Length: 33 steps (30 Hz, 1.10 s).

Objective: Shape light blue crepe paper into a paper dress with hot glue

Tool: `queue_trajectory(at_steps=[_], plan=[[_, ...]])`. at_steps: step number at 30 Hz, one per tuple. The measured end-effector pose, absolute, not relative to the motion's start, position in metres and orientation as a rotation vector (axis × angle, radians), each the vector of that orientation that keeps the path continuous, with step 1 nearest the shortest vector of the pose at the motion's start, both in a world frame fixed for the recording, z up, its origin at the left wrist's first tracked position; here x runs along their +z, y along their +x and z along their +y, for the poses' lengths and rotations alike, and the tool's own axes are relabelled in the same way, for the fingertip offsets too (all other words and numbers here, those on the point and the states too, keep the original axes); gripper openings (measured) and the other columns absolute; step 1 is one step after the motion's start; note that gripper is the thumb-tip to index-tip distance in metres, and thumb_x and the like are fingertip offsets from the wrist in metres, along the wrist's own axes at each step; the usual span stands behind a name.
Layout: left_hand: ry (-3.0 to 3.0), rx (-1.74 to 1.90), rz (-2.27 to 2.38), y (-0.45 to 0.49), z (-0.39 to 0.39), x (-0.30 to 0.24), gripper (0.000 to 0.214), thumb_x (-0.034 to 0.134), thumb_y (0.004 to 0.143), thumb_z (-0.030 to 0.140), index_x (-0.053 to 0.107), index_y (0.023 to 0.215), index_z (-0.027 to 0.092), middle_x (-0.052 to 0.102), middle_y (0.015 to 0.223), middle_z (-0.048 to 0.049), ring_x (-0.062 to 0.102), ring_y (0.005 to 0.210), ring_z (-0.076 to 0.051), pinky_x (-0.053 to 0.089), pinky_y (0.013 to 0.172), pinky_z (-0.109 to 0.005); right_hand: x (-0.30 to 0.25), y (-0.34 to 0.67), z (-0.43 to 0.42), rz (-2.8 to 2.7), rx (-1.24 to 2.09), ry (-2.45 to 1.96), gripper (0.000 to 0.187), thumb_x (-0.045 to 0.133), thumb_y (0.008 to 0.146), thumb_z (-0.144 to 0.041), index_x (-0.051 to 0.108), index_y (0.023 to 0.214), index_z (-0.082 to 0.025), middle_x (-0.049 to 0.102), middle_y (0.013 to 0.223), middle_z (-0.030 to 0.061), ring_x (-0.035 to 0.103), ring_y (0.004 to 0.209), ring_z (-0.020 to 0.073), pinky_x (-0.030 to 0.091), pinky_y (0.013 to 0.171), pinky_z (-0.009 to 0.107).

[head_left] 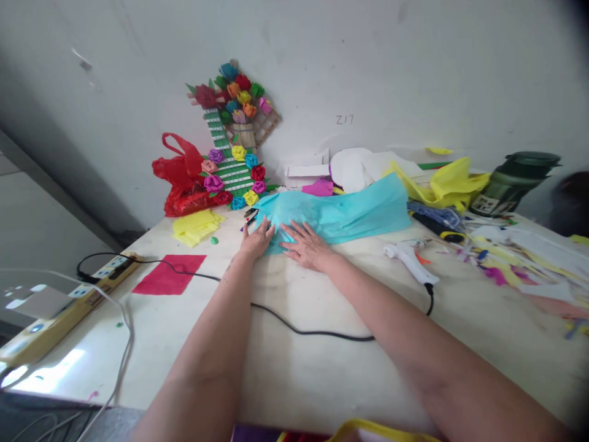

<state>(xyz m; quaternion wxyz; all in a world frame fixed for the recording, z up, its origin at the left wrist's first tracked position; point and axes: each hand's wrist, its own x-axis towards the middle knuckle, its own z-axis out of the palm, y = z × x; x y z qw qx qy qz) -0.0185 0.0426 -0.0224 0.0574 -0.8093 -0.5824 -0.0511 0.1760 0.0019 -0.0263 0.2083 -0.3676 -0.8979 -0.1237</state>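
A long sheet of turquoise tissue paper [340, 212] lies across the far middle of the pale table [285, 362]. My left hand [256, 238] rests flat on the sheet's near left corner, fingers spread. Beside it, my right hand [304, 244] also lies flat on the paper's near edge with fingers stretched out. Neither hand holds anything. A small dark object [251, 215] lies just beyond my left fingertips.
A white glue gun [409, 259] lies right of my hands, its black cord [294, 328] crossing under my arms. A red paper square [169, 274], yellow paper [196, 226], a power strip [69, 304], a paper-flower craft [232, 141], a red bag [184, 178], yellow tissue [453, 178] and a green bottle [515, 181] surround them.
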Motion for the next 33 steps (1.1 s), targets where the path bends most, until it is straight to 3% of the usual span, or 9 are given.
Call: queue_trajectory(at_steps=[6, 11, 16, 26, 33], plan=[[-2.515, -0.262, -1.804, -0.017, 0.039, -0.021, 0.044, 0.025, 0.088, 0.037, 0.028, 0.131, 0.034, 0.025, 0.142, -0.0006, 0.029, 0.127, -0.021, -0.006, 0.102, -0.053, -0.025, 0.175, 0.000, -2.493, -0.291, -1.057, 0.034, 0.041, 0.085, -0.039, 0.055, 0.115, -0.030, 0.019, 0.144, -0.0019, 0.012, 0.131, 0.0235, 0.013, 0.106, 0.046], [-2.515, -0.442, -1.941, -0.013, 0.036, -0.019, 0.067, 0.028, 0.083, 0.053, 0.006, 0.138, 0.021, 0.029, 0.139, -0.0078, 0.024, 0.129, -0.020, -0.007, 0.104, -0.049, -0.021, 0.180, -0.003, -2.446, -0.336, -0.970, 0.033, 0.046, 0.082, -0.035, 0.056, 0.113, -0.028, 0.020, 0.143, -0.0009, 0.012, 0.131, 0.0227, 0.011, 0.106, 0.047], [-2.580, -0.457, -1.915, -0.015, 0.039, -0.022, 0.081, 0.035, 0.077, 0.060, 0.000, 0.138, 0.018, 0.026, 0.140, -0.0104, 0.020, 0.130, -0.020, -0.011, 0.103, -0.048, -0.018, 0.187, -0.002, -2.320, -0.364, -0.958, 0.036, 0.050, 0.076, -0.025, 0.058, 0.111, -0.019, 0.028, 0.140, 0.0057, 0.018, 0.130, 0.0225, 0.013, 0.106, 0.045], [-2.553, -0.494, -1.903, -0.016, 0.038, -0.019, 0.090, 0.038, 0.072, 0.065, 0.000, 0.138, 0.018, 0.029, 0.139, -0.0115, 0.021, 0.130, -0.022, -0.013, 0.102, -0.048, -0.018, 0.190, -0.003, -2.332, -0.343, -0.840, 0.029, 0.052, 0.067, -0.018, 0.067, 0.091, -0.019, 0.037, 0.135, 0.0035, 0.021, 0.129, 0.0235, 0.012, 0.105, 0.045], [-2.485, -0.469, -1.967, -0.016, 0.038, -0.017, 0.097, 0.044, 0.066, 0.068, 0.000, 0.138, 0.019, 0.032, 0.138, -0.0098, 0.012, 0.132, -0.024, -0.014, 0.100, -0.052, -0.018, 0.188, -0.003, -2.338, -0.394, -0.824, 0.031, 0.052, 0.067, -0.018, 0.066, 0.094, -0.019, 0.037, 0.136, 0.0039, 0.019, 0.129, 0.0224, 0.011, 0.106, 0.044]])
